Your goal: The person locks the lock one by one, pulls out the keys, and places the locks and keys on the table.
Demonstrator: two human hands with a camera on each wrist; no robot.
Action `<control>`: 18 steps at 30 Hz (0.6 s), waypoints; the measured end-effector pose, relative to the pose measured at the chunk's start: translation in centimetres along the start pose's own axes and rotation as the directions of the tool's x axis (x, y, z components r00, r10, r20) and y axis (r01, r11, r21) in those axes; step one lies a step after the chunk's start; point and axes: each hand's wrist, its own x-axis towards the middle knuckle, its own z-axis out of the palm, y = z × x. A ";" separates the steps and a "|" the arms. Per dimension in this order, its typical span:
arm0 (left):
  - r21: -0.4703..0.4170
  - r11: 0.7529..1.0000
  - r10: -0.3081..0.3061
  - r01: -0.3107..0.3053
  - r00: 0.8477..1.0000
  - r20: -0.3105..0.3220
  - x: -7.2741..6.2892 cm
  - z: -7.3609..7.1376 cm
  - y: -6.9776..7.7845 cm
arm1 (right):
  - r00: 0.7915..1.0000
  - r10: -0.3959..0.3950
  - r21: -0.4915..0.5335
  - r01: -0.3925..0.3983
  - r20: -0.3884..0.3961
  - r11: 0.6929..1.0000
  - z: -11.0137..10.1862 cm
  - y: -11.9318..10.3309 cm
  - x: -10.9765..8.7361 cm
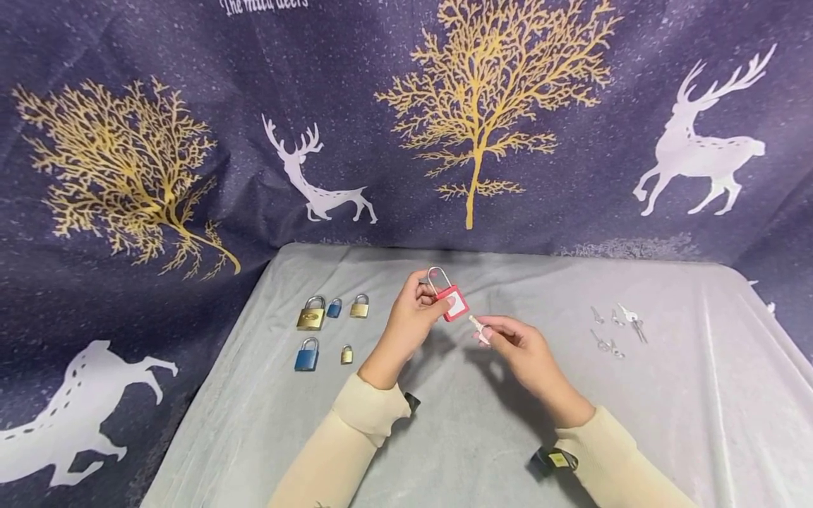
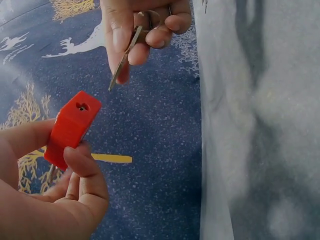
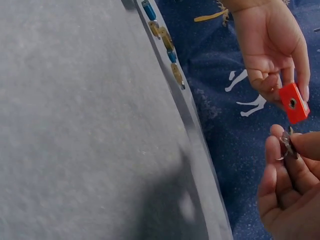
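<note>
A red padlock (image 1: 452,303) with a white label is pinched between the thumb and fingers of my left hand (image 1: 413,314), its shackle pointing up and away. The left wrist view shows the keyhole (image 2: 82,107) in the padlock's end face. My right hand (image 1: 524,353) pinches a silver key (image 2: 125,57), its tip directed at the padlock with a small gap between them. A ring (image 2: 150,19) hangs with the key among the right fingers. In the right wrist view, the key (image 3: 288,142) sits just below the padlock (image 3: 294,103).
On the left of the grey cloth-covered table (image 1: 444,437) stand a large brass padlock (image 1: 310,317), a blue padlock (image 1: 306,356), a small blue one (image 1: 334,308) and two smaller brass ones (image 1: 359,307). Several loose keys (image 1: 615,331) lie at the right. A patterned curtain (image 1: 406,141) hangs behind.
</note>
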 end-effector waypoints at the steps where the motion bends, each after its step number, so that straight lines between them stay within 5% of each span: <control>1: -0.010 1.000 -0.001 0.001 1.000 0.000 0.0 0.0 0.0 | 1.000 0.004 -0.007 -0.004 -0.015 1.000 -0.1 0.0 0.0; 11: 0.058 0.998 0.016 -0.014 0.999 -0.030 0.1 -1.1 0.8 | 0.997 0.032 0.095 -0.025 -0.071 0.995 -1.6 -0.4 0.3; 18: 0.135 0.991 0.010 -0.008 1.000 -0.016 0.0 -2.7 0.4 | 0.993 0.039 0.035 -0.036 -0.110 0.999 -3.2 -0.5 0.1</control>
